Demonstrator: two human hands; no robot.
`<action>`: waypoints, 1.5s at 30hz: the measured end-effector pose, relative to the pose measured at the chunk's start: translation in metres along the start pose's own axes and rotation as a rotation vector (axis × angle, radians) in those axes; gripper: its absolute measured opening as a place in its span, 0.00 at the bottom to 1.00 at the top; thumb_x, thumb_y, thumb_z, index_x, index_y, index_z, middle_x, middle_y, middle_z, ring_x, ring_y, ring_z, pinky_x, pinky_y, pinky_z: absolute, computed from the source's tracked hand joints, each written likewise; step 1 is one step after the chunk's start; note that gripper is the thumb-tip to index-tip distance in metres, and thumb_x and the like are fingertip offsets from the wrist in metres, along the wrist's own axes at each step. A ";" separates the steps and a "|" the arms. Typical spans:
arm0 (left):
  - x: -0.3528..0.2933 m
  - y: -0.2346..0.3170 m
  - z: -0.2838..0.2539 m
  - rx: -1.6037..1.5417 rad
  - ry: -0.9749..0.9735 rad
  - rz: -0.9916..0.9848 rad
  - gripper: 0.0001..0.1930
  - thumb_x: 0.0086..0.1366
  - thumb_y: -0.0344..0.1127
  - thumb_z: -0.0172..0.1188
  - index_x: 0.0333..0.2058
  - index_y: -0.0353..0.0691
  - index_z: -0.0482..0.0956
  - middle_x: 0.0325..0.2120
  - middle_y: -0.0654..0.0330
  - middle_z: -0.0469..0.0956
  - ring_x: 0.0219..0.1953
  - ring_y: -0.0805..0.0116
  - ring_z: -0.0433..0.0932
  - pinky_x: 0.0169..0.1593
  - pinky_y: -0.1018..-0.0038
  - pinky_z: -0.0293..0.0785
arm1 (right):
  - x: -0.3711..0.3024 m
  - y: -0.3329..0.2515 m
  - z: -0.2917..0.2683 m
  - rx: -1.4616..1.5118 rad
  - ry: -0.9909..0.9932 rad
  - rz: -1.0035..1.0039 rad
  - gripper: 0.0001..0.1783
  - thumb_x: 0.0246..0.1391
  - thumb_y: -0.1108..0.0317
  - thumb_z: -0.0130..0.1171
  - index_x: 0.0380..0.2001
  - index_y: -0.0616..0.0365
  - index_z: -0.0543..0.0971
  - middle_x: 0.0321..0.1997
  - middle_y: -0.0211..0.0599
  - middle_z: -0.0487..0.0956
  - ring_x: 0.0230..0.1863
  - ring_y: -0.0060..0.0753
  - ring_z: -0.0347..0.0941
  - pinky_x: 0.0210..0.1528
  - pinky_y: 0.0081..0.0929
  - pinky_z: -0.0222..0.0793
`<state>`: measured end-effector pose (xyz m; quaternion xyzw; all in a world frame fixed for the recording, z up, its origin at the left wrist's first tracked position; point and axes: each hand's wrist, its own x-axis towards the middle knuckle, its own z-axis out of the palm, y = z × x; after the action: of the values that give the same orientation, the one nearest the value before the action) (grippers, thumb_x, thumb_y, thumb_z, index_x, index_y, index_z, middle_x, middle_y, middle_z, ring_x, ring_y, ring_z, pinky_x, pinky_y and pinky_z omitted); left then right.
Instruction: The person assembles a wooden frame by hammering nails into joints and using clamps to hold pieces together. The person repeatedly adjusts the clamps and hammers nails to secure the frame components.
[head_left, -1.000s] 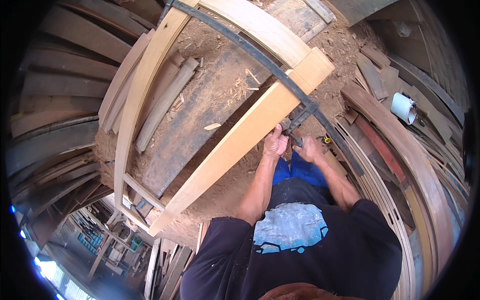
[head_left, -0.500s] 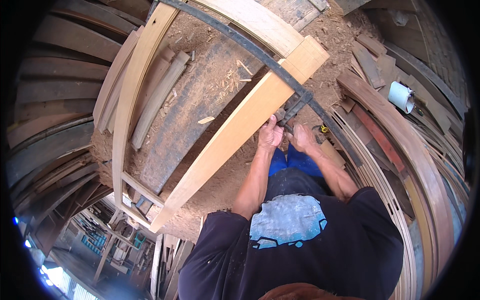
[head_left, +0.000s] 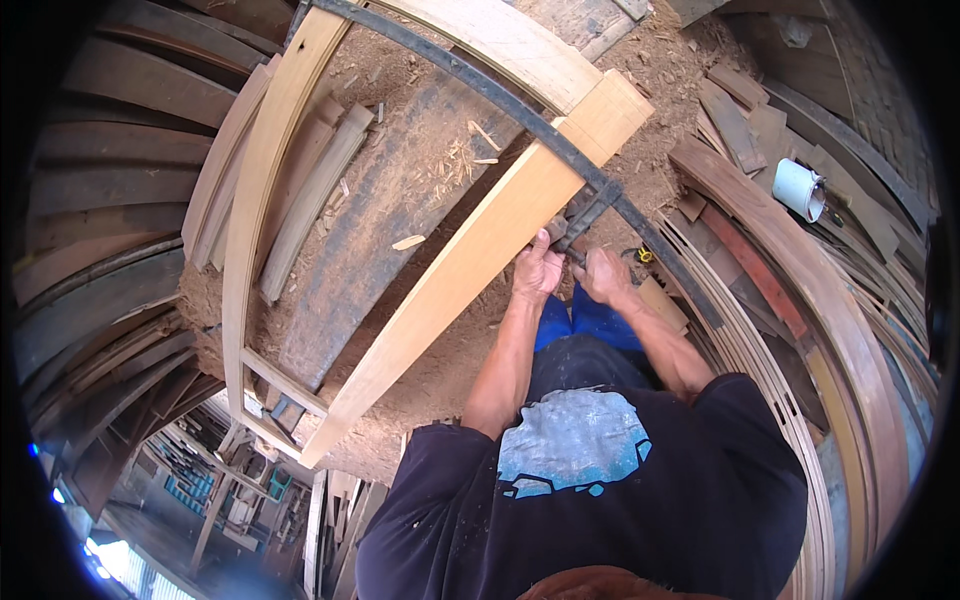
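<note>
A long dark metal bar clamp (head_left: 450, 68) lies across a pale wooden frame (head_left: 440, 290), spanning from its far left side to the near rail. The clamp's sliding jaw (head_left: 590, 215) sits just outside the near rail. My left hand (head_left: 538, 272) is closed at a small brown wood block (head_left: 553, 230) between that rail and the clamp's screw, thumb pointing up. Just to its right, my right hand (head_left: 604, 276) is wrapped around the screw handle end of the clamp. The fingers partly hide the screw and handle.
Under the frame lies a dusty dark board (head_left: 400, 190) with wood shavings. Curved planks (head_left: 790, 260) and long slats (head_left: 740, 350) are stacked on my right, near a white cup (head_left: 799, 190) on its side. More boards (head_left: 120, 185) are piled at the left.
The view has shifted slightly. Both hands keep their places at the clamp, with my right hand turned a little at the handle.
</note>
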<state>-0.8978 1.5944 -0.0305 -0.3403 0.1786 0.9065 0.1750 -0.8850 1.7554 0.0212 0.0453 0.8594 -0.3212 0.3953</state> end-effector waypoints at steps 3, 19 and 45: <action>-0.004 0.004 0.010 -0.004 0.040 -0.040 0.22 0.63 0.32 0.69 0.55 0.43 0.75 0.50 0.59 0.80 0.56 0.60 0.77 0.65 0.53 0.70 | 0.026 0.017 -0.015 0.411 -0.501 0.146 0.16 0.54 0.60 0.68 0.30 0.64 0.79 0.26 0.50 0.81 0.31 0.55 0.79 0.36 0.50 0.74; 0.000 0.004 -0.003 -0.053 0.015 -0.078 0.21 0.63 0.31 0.69 0.54 0.43 0.76 0.52 0.60 0.80 0.57 0.60 0.76 0.66 0.53 0.69 | 0.031 0.010 -0.035 0.607 -0.661 0.179 0.19 0.51 0.55 0.72 0.34 0.60 0.81 0.16 0.31 0.75 0.18 0.25 0.71 0.23 0.26 0.66; 0.003 0.001 0.002 -0.063 0.003 -0.048 0.23 0.63 0.31 0.69 0.56 0.45 0.75 0.54 0.61 0.78 0.58 0.58 0.76 0.63 0.51 0.71 | -0.008 -0.015 -0.002 -0.123 0.058 0.238 0.23 0.54 0.55 0.68 0.41 0.64 0.77 0.33 0.53 0.84 0.39 0.60 0.82 0.44 0.54 0.75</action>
<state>-0.9012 1.5952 -0.0309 -0.3512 0.1421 0.9067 0.1855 -0.8858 1.7462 0.0350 0.1318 0.8772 -0.2173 0.4073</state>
